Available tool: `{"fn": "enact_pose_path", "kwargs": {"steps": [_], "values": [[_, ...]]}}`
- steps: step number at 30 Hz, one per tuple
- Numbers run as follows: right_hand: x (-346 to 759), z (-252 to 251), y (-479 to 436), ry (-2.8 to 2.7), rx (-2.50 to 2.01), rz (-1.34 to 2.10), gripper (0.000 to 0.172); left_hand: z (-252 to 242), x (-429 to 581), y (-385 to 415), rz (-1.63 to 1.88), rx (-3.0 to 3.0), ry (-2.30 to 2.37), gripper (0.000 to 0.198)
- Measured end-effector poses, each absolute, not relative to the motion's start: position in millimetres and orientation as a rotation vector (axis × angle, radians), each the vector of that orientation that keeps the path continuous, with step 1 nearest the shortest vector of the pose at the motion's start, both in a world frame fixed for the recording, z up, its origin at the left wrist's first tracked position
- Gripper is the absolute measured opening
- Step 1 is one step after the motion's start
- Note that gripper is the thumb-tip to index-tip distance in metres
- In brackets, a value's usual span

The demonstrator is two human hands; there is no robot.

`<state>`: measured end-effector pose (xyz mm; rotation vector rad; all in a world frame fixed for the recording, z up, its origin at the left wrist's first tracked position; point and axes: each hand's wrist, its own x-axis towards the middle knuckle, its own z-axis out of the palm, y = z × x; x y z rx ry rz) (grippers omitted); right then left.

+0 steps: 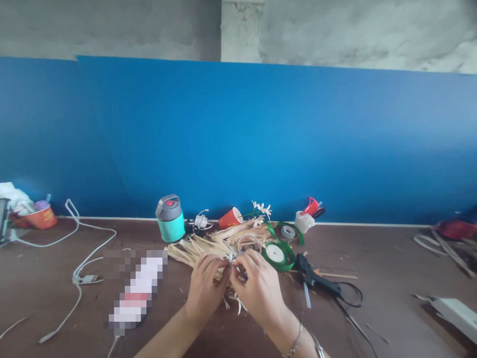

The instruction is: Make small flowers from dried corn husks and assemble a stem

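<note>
My left hand (209,278) and my right hand (257,281) meet over the middle of the table, their fingertips pinched close together. Between them is a small white strip (230,257), partly hidden by the fingers; its exact kind is too small to make out. Something dark and curved shows beneath my right fingers, mostly covered. Just beyond my hands lies a heap of dry, straw-coloured husk leaves (208,246). Thin pale scraps (239,305) are scattered on the table below my fingers. A spool of green ribbon (276,252) lies close to my right hand.
To the right is a black glue gun (316,279) with a clear glue stick (307,295). Behind the husks, a red paper cup (230,218) lies tipped near white flowers (264,211). A turquoise flask (171,223) stands left of them. White cables (78,268) cross the left side.
</note>
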<state>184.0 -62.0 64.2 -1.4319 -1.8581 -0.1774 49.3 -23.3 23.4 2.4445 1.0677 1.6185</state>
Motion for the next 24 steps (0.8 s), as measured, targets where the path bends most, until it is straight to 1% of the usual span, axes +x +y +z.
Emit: {"fn": "enact_pose_path", "kwargs": {"steps": [7,18,22,24], "values": [[182.1,62.6,-61.3,-1.853,-1.48,-0.157,0.012,20.2,48.1,-24.4,1.617,2.556,1.074,0.006],[180.2,62.3,-63.3,-1.845,-1.488,-0.125,0.01,20.7,46.6,-26.4,1.62,2.553,1.112,0.014],[182.2,67.9,-65.9,-1.842,-1.418,0.008,0.006,18.8,45.5,-25.0,1.689,2.46,1.064,0.016],[185.8,71.1,-65.2,-1.779,-1.381,0.135,0.008,17.4,44.4,-23.2,1.747,2.408,1.045,0.014]]}}
